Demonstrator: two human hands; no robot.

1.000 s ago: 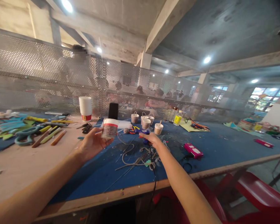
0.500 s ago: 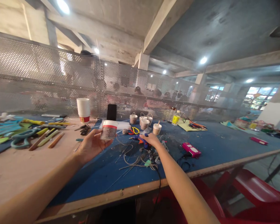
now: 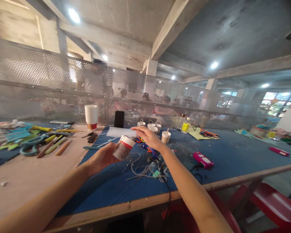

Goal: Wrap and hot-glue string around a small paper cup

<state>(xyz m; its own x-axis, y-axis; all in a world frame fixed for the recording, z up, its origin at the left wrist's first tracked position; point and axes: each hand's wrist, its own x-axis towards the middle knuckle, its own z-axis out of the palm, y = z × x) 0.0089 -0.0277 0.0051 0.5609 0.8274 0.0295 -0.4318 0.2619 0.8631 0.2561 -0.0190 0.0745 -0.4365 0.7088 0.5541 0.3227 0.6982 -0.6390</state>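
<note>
My left hand point(image 3: 103, 158) grips a paper cup point(image 3: 123, 148), tilted to the right, its lower part wrapped in greyish cord and a red band showing under the white rim. To its right, my right hand point(image 3: 149, 137) is open, fingers stretched toward the cup's rim; I cannot tell whether they touch it. Below that hand a blue and orange glue gun point(image 3: 150, 151) lies on the table. Scissors with red and yellow handles are mostly hidden behind the fingers. Grey cord point(image 3: 135, 170) is strewn in loops in front.
Several small cord-wrapped cups point(image 3: 141, 124) stand behind my right hand, and one cup point(image 3: 166, 137) holds a stick. At the left are a stack of paper cups point(image 3: 91, 117), a black phone point(image 3: 119, 119) and clay tools point(image 3: 63, 148). A pink box point(image 3: 203, 160) lies at right.
My right hand has let go of the glue gun, which now rests on the table, and has moved up and left toward the cup. The cup has tilted and shifted right in my left hand.
</note>
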